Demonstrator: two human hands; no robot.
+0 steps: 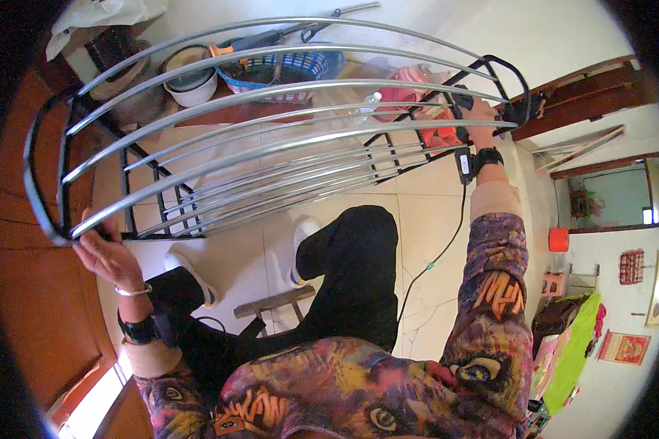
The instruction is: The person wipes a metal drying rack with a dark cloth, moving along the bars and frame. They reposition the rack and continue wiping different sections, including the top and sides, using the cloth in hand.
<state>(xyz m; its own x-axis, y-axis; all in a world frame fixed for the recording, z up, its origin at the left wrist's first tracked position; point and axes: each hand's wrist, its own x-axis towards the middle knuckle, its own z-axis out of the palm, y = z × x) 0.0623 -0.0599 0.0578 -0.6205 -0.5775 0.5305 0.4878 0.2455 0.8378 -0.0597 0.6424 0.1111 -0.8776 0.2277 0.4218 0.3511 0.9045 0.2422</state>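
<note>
A shoe rack of silvery metal tubes (329, 84) with black end frames spans the space before me, raised and tilted over the tiled floor. My left hand (109, 259) grips its near left corner, where the closest tube meets the left end frame (63, 164). At the other side my right hand (479, 122) is closed around the rack by the right end frame (521, 82); tubes partly cover those fingers. More tubes and black crosspieces (398, 156) of lower tiers run behind, towards the floor.
Against the wall stand a blue-checked woven basket (285, 68), a white pot (192, 94), pink items (403, 88) and a plastic bottle (372, 100). A brown wooden cabinet (38, 280) is close at left. Between my legs is a small wooden stool (274, 302). A black cable (445, 247) hangs from my right wrist.
</note>
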